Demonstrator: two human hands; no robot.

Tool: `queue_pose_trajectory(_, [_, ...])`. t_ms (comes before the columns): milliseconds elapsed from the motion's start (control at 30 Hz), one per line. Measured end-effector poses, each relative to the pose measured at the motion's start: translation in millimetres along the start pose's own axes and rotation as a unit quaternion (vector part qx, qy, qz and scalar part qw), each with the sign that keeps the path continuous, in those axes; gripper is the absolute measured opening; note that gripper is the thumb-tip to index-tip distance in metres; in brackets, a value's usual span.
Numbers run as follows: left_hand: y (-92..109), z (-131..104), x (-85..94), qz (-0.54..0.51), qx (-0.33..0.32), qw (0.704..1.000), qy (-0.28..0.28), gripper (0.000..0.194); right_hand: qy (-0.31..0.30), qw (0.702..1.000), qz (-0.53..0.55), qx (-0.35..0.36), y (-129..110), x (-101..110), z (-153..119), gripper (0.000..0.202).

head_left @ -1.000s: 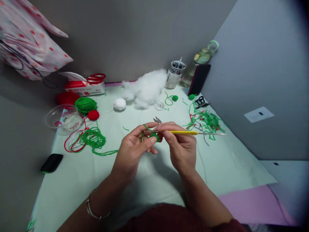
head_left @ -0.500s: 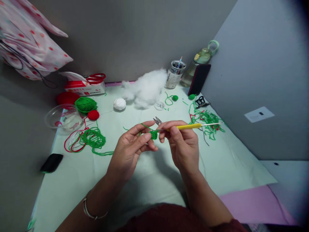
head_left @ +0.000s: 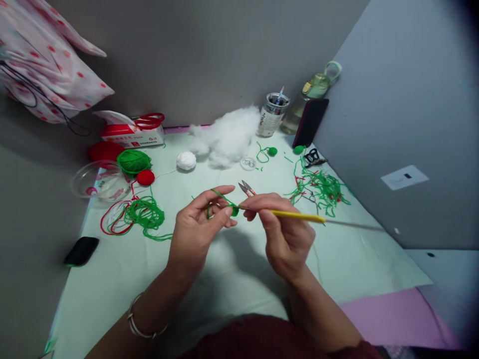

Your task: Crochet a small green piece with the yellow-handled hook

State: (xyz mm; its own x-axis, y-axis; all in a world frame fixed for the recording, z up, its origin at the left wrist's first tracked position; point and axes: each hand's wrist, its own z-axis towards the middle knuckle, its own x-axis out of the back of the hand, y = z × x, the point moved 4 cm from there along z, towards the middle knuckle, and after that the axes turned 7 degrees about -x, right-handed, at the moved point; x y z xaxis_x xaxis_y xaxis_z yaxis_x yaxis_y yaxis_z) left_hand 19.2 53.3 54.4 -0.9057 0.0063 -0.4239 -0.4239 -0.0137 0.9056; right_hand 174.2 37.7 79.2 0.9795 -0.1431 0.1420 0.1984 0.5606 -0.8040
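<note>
Between the thumb and fingers of my left hand (head_left: 198,224) is pinched a small green crochet piece (head_left: 235,211), mostly covered by the fingertips. Green yarn (head_left: 220,195) runs taut from the raised index finger to the piece. My right hand (head_left: 286,232) is closed round a crochet hook (head_left: 299,215) with a yellow handle, its far metal end blurred and pointing right. The hook's working tip meets the green piece near the left fingertips. Just beyond my hands lie thread snips (head_left: 246,188), partly hidden by the right hand.
A tangle of green yarn (head_left: 145,214) lies on the left, near a green ball (head_left: 133,161) and a white ball (head_left: 186,160). White stuffing (head_left: 228,137), a pen tin (head_left: 273,117) and a bottle (head_left: 299,109) stand along the back. Yarn scraps (head_left: 325,189) cover the right side.
My right hand has turned, so the hook's far end now slopes down to the right. The left index finger has lifted, stretching the green yarn more steeply.
</note>
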Motion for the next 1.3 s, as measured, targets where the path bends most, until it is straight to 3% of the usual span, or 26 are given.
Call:
queue_pose_trajectory(133, [0.5, -4.1, -3.4, 0.004, -0.018, 1.0, 0.006, 0.041, -0.002, 0.977, -0.172, 0.13, -8.8, -8.0, -8.0, 0.023])
queue_pose_trajectory(233, [-1.8, -3.9, -7.9, -0.081, 0.055, 0.995, -0.015, 0.047, 0.018, 0.956, -0.255, 0.142, -9.1, -10.6, -11.0, 0.027])
queue_pose_trajectory(300, [-3.0, -2.5, -9.8, -0.142, 0.128, 0.981, -0.028, 0.046, 0.026, 0.972, -0.209, 0.108, -6.8, -7.9, -8.7, 0.028])
queue_pose_trajectory(367, [-1.1, -0.2, -9.2, -0.167, 0.161, 0.972, -0.025, 0.042, 0.041, 0.995, -0.081, 0.031, -0.4, -2.4, -3.7, 0.024])
queue_pose_trajectory(500, [4.3, 2.3, -8.5, -0.154, 0.133, 0.979, -0.019, 0.039, 0.048, 0.979, 0.157, -0.118, 16.9, -1.1, 2.3, 0.019])
queue_pose_trajectory(800, [6.4, 5.0, -3.4, -0.081, 0.071, 0.994, -0.011, 0.034, 0.06, 0.973, 0.171, -0.144, 16.9, 1.2, 2.2, 0.015])
queue_pose_trajectory(967, [4.7, 3.5, -5.3, -0.09, 0.078, 0.993, -0.024, 0.035, 0.049, 0.957, 0.22, -0.185, 20.6, 1.0, 5.8, 0.016])
queue_pose_trajectory(1133, [-5.4, -1.9, -11.7, -0.095, 0.086, 0.99, -0.056, 0.034, 0.015, 0.983, 0.13, -0.131, 14.4, -4.8, 4.1, 0.015])
queue_pose_trajectory(1233, [-7.6, -1.6, -12.1, -0.101, 0.068, 0.992, -0.021, 0.042, 0.012, 0.999, -0.006, -0.035, 4.8, -7.2, -1.2, 0.023])
queue_pose_trajectory(1300, [-8.6, -0.8, -13.6, -0.125, 0.092, 0.988, -0.021, 0.041, 0.013, 0.995, -0.094, 0.042, -1.5, -8.4, -4.9, 0.029])
